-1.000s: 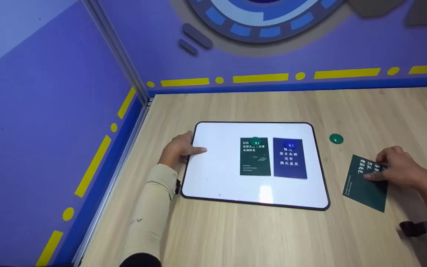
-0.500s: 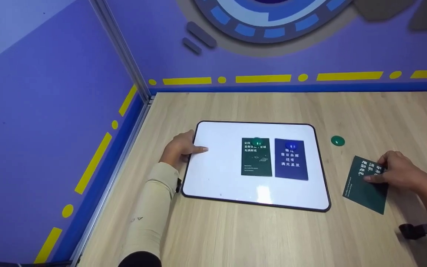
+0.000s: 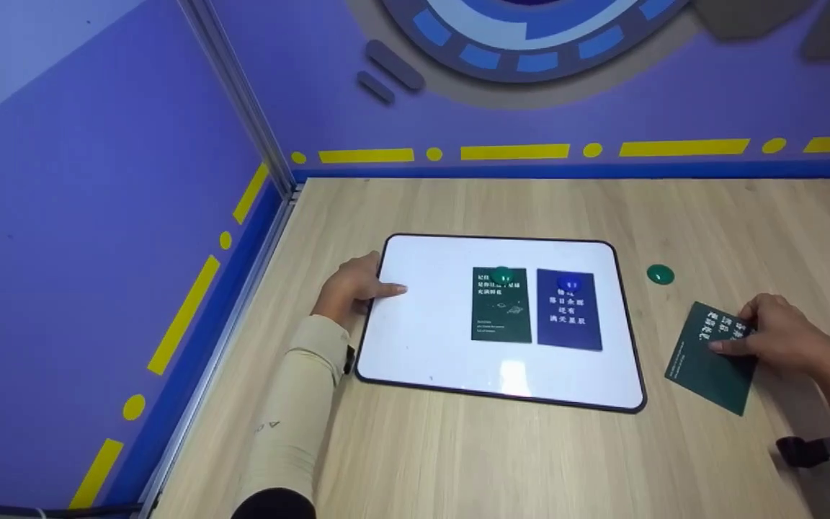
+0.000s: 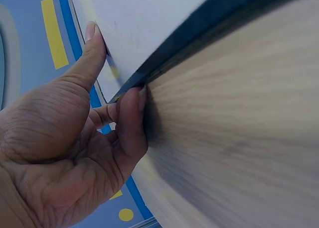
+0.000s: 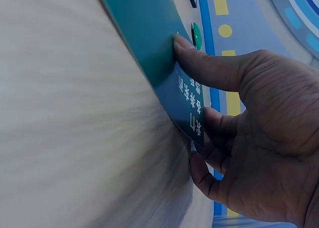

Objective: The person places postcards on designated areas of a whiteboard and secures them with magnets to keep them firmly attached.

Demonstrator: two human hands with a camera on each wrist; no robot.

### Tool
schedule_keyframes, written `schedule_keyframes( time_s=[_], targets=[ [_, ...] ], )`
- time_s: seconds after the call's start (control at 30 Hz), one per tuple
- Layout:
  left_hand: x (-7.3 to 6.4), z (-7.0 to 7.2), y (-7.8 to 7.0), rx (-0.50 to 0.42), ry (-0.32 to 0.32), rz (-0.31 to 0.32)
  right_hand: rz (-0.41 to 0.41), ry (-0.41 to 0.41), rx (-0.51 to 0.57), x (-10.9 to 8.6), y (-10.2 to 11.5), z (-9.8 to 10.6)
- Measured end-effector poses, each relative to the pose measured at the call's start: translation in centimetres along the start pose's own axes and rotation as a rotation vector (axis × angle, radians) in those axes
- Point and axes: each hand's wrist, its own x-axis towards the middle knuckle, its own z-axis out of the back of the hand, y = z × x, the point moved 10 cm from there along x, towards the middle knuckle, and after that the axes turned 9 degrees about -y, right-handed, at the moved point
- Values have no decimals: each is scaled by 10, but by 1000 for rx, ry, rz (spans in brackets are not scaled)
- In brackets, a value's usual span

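Note:
A whiteboard (image 3: 415, 339) with a black rim lies on the wooden table. My left hand (image 3: 357, 285) grips its left edge, thumb on the white face and fingers curled at the rim, as the left wrist view shows. On the board's right half are a green card (image 3: 501, 324) under a green magnet (image 3: 503, 275) and a blue card (image 3: 570, 335) under a blue magnet (image 3: 570, 282). Right of the board, my right hand (image 3: 782, 335) pinches a dark green card (image 3: 710, 367) with white print, thumb on top and fingers beneath. In the right wrist view this card (image 5: 149, 44) is tilted off the table.
A loose green magnet (image 3: 661, 274) lies on the table (image 3: 501, 461) between the board and the back right. Purple-blue panels (image 3: 119, 216) with yellow marks stand along the left and back of the table.
The whole head view has shifted slightly. Both hands keep their holds on the whiteboard and the dark green card, with hardly any movement.

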Motion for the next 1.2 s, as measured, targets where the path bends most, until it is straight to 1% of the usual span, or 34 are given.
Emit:
schedule_keyframes(
  time_s=[0.3,0.5,0.63,0.8,0.9,1.0,1.2],
  targets=[
    [1,2,0,7,-3,17,-9,-2,5,1,2,1],
    [0,-2,2,12,11,24,-23,-7,20,-1,0,1],
    [1,-3,1,15,4,19,-29,-9,44,-2,0,5],
    [1,-1,0,29,-9,3,-37,-37,27,-3,1,13],
    [1,0,-2,25,-8,-6,-29,-66,21,-5,4,20],
    [1,0,-3,14,-3,-5,-5,-87,42,-8,9,26],
    [-2,-1,0,1,2,24,30,-82,99,-9,24,32]
  ],
)
